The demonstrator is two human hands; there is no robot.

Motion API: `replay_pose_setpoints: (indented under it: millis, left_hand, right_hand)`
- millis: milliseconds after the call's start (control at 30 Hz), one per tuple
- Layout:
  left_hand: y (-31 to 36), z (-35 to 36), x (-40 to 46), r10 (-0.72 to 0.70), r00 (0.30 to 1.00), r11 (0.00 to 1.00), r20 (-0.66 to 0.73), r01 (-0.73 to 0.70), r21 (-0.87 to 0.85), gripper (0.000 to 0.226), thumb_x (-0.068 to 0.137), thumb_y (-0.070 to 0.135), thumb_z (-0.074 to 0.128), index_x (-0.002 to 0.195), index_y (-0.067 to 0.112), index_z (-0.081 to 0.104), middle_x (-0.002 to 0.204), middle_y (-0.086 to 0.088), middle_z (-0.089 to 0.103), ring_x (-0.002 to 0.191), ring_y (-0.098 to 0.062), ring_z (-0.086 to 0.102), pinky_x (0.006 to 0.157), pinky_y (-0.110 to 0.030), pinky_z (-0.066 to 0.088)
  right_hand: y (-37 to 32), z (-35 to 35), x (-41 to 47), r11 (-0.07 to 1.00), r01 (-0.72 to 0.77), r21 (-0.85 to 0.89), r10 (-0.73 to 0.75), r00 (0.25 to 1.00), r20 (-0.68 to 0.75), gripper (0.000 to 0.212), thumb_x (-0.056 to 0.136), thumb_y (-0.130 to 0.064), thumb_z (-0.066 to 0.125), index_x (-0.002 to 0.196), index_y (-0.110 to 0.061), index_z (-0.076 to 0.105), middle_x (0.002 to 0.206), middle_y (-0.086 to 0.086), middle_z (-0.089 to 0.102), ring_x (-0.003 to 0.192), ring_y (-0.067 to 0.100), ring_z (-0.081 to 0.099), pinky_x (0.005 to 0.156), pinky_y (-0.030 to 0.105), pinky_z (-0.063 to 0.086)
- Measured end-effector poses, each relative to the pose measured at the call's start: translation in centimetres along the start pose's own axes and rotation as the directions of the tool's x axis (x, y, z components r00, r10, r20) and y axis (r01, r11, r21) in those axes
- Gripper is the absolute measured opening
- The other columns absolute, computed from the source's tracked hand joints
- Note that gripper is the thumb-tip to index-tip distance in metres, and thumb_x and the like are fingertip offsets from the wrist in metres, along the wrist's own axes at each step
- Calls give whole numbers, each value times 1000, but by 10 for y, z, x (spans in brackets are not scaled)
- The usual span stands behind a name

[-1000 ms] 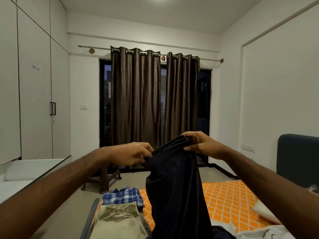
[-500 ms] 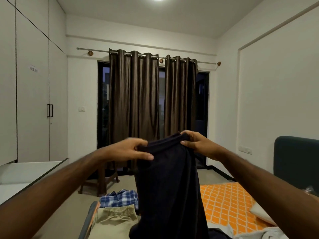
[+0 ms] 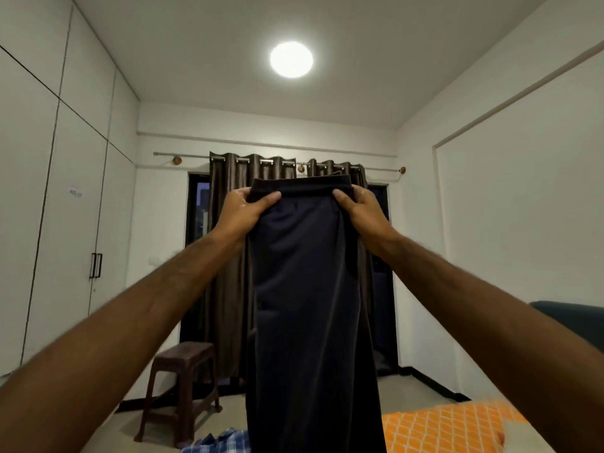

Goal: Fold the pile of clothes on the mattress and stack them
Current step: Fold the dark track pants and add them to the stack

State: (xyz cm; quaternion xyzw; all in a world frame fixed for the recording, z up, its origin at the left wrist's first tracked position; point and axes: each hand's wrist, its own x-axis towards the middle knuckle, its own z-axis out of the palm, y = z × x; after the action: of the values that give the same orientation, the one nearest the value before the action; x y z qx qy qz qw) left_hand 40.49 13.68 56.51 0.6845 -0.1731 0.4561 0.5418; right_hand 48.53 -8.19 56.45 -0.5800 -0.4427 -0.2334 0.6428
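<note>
Both hands raised: left hand (image 3: 243, 209), right hand (image 3: 361, 209) grip waistband of dark trousers (image 3: 310, 305), fingers curled.

Mattress (image 3: 451, 426) sat at bottom right, covered by an orange sheet with a white lattice pattern; only its near part was in view. A blue-and-white checked garment (image 3: 217, 444) lay at the bottom edge, just left of it, support underneath hidden. Floor (image 3: 405, 393) was beige, and a brown plastic stool (image 3: 183, 384) stood on it by the curtains
</note>
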Motion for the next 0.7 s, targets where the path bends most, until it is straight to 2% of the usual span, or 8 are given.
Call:
replay_pose_setpoints:
  millis: [67,200,267,367,467,533,600,700]
  left_hand:
    - [22,6,15,57,995,996,-88,-51,76,29,88,23,77,111,7,71,108,-7,74,101,-20,70,97,-39,55]
    - [63,12,31,233,953,939,-191,-169,299,35,95,37,66,115,9,58,111,-8,68,103,-25,64,90,-36,51]
    - [86,12,32,358,912,883,-200,-261,390,36,97,43,61,111,10,56,103,-8,68,94,-25,64,83,-38,52]
    - [121,3,37,470,875,814,-120,-376,443,40,96,49,59,110,12,55,99,0,66,88,-17,62,74,-27,51]
    - [154,-11,48,355,935,870,-2,-330,367,48,93,54,63,116,12,62,107,4,68,95,-13,64,76,-16,48]
    - [175,-20,54,194,978,951,69,-205,230,57,85,58,70,114,9,68,110,-2,72,100,-19,69,84,-27,55]
    - [200,-27,55,65,988,992,143,-80,100,72,67,62,82,110,6,71,107,-7,75,98,-21,72,87,-33,58]
    - [217,-29,56,-7,966,1000,260,14,-24,87,45,57,89,112,5,71,108,-9,76,93,-21,74,78,-33,60]
  right_hand:
    - [-24,1,15,998,56,-42,-59,996,-71,27,103,-18,56,126,-5,64,117,9,71,107,19,69,92,29,57]
    - [-63,6,33,977,123,-174,-148,979,-139,25,103,-24,55,124,-12,61,118,2,68,111,17,64,96,30,53]
    - [-87,8,36,953,167,-253,-216,959,-181,24,104,-27,53,122,-13,61,114,-1,66,106,15,63,88,23,49]
    - [-121,2,36,926,177,-335,-253,947,-199,35,106,-36,48,124,-9,62,112,-1,66,100,14,62,79,17,49]
    - [-150,-9,32,957,139,-254,-175,977,-122,41,104,-44,50,113,-9,68,104,3,73,94,17,70,79,27,57]
    - [-171,-14,26,984,102,-148,-115,990,-82,38,102,-45,54,101,-11,71,91,0,76,80,13,73,69,25,58]
    - [-191,-17,23,995,81,-54,-85,994,-73,37,99,-46,58,96,-12,72,84,-1,77,73,13,73,68,27,60]
    - [-207,-13,24,996,71,53,-65,992,-104,37,97,-44,62,99,-9,72,90,3,77,77,17,73,70,28,60]
